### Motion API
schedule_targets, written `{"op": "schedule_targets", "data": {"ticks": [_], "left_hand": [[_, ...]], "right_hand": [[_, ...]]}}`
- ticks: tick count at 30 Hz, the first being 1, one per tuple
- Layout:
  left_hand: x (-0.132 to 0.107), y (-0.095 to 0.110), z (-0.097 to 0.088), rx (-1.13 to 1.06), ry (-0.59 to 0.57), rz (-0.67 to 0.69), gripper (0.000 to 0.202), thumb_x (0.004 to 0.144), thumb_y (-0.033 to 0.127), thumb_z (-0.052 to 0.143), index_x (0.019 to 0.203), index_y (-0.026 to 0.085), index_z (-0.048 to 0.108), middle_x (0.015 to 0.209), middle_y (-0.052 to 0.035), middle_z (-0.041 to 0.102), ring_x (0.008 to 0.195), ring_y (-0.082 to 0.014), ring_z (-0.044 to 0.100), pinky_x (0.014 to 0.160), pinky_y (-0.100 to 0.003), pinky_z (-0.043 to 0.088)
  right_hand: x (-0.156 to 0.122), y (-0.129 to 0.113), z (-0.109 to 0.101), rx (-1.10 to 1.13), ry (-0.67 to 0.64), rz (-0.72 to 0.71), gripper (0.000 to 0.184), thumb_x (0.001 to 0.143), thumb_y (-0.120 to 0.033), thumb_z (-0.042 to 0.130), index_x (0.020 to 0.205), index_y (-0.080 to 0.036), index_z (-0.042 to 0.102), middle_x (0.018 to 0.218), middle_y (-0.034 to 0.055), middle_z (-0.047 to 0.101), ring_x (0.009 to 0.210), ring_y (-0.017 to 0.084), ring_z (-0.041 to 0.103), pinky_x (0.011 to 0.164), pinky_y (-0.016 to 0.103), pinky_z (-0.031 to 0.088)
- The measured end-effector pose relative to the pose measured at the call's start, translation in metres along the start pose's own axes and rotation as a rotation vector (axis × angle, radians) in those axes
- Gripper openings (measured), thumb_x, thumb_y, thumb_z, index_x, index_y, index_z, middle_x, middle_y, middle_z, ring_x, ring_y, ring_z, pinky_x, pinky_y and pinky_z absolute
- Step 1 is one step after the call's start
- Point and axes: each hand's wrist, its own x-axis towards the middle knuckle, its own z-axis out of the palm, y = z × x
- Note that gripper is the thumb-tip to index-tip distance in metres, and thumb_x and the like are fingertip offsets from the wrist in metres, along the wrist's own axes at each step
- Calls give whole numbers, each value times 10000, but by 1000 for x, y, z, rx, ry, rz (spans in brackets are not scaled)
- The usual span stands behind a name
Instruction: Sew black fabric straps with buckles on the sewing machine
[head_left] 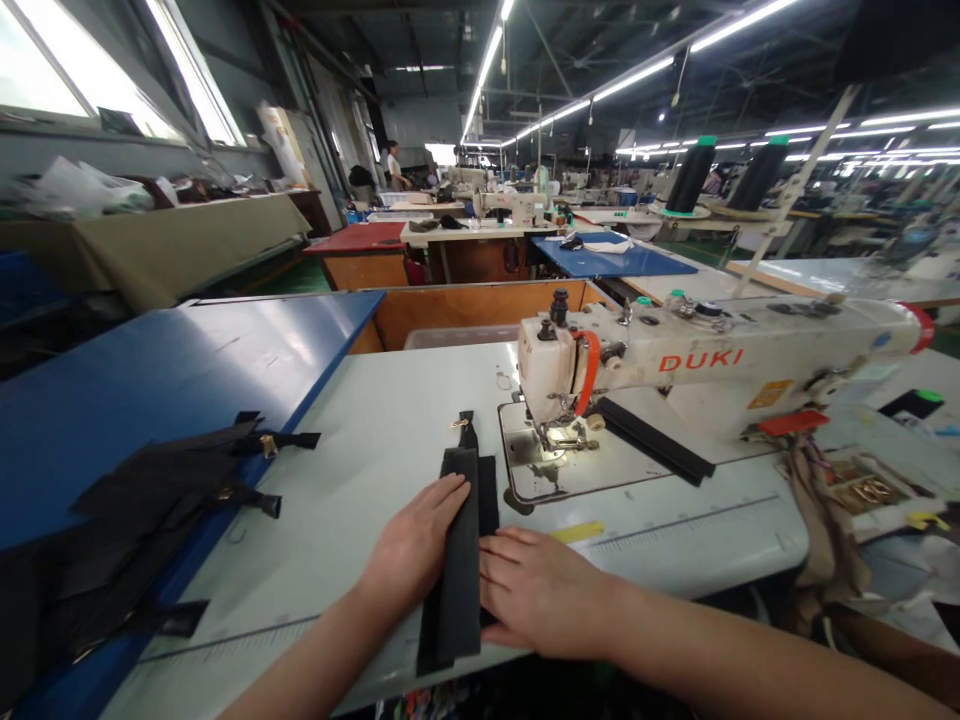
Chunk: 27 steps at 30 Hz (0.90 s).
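Note:
A long black fabric piece [463,570] lies lengthwise on the pale sewing table, its layers overlapping, with a zipper end and metal pull [460,424] sticking out at the far end. My left hand [412,530] rests on its left side, fingers stretched out over the upper part. From the right, my right hand [544,590] lies flat against the piece, fingers extended along its edge; the thumb is partly hidden. Neither hand is wrapped round anything. Just beyond my right hand stands the sewing machine [555,380], its needle area lit.
Black zippered pieces [165,500] are piled on the blue board [300,340] at left. Black strips [652,440] lie on the machine bed. A yellow strip [577,531] is near the table's front edge. A box of metal fittings [862,490] sits at right.

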Motion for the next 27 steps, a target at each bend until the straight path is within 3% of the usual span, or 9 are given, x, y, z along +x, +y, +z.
{"op": "schedule_targets", "data": {"ticks": [3,5,11,17,22,27], "left_hand": [[0,2,-2,33,14,7,413,796,92,397,1161,70,589,1202,-169,605,1096,-245,586,949,-373,508],[0,2,-2,31,31,15,395,811,95,384,1146,67,592,1192,-173,608,1087,-250,591,940,-387,513],[5,5,-3,-17,11,15,388,846,153,386,1188,72,551,1216,-181,589,1118,-255,563,960,-411,494],[15,31,6,-79,15,42,443,861,149,369,1286,88,477,1276,-175,543,1175,-245,518,986,-418,476],[24,47,11,-55,-31,107,466,842,82,353,1291,52,476,1298,-187,526,1223,-256,475,1013,-436,455],[31,49,9,-1,-106,158,470,845,74,346,1294,43,481,1352,-194,486,1292,-268,413,1023,-445,447]], "right_hand": [[4,5,2,-109,72,-29,290,966,-209,329,1009,-114,600,1074,80,623,1037,213,525,935,332,427],[7,9,4,-157,102,31,291,951,-157,327,1031,-106,602,1097,91,615,1048,221,523,929,348,438],[16,18,-3,-252,64,160,282,914,-136,395,1059,-51,622,1131,154,607,1064,258,533,980,385,426],[-13,17,-23,-296,93,166,285,917,-147,394,1052,-38,620,1112,165,611,1093,278,515,1036,424,363],[-39,16,-13,-304,95,224,275,926,-174,411,1110,-76,591,1158,120,605,1087,235,527,1029,376,383],[-44,15,-4,-269,113,262,286,926,-192,425,1134,-82,587,1208,115,585,1134,228,507,1034,350,388]]}}
